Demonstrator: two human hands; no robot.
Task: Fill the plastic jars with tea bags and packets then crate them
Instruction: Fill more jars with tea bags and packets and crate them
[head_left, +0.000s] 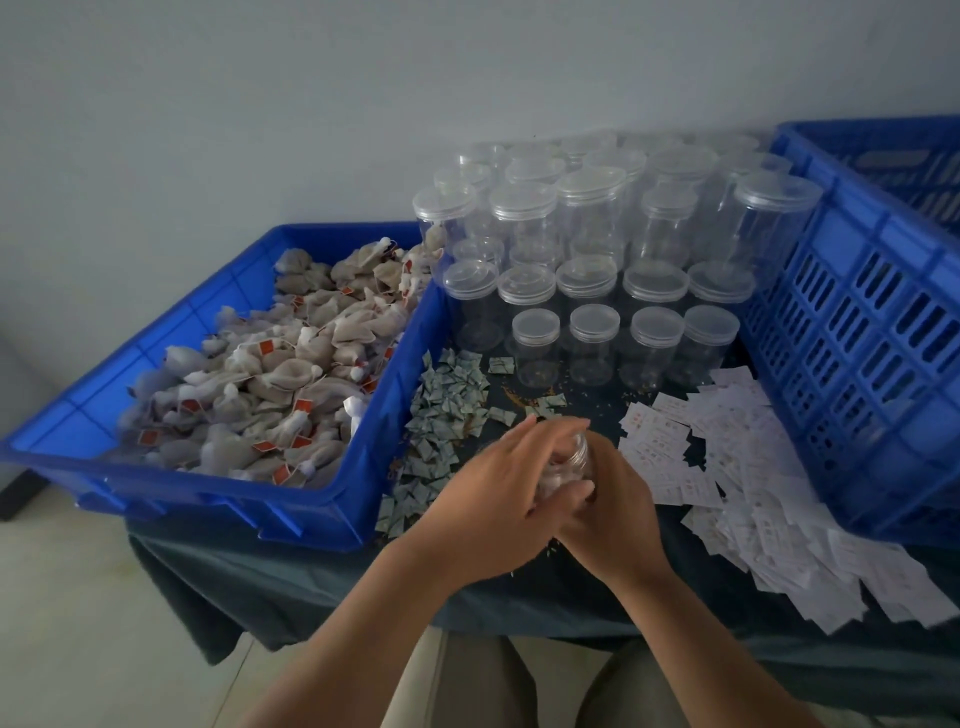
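Note:
Both of my hands meet over the table's near middle around one clear plastic jar (569, 462). My left hand (498, 499) wraps over the jar from the left. My right hand (610, 512) grips it from the right and below. The jar's lower part is hidden by my fingers; something pale shows inside it. A blue tray (363, 457) on the left holds a heap of tea bags (270, 379) with red tags. Small green-white packets (441, 415) lie beside the tray. White packets (753, 483) spread to the right.
Several lidded empty clear jars (592, 270), tall and short, stand at the back of the table. A blue slotted crate (872, 332) stands at the right. A dark cloth (322, 587) covers the table, with crumbs scattered on it. A pale wall rises behind.

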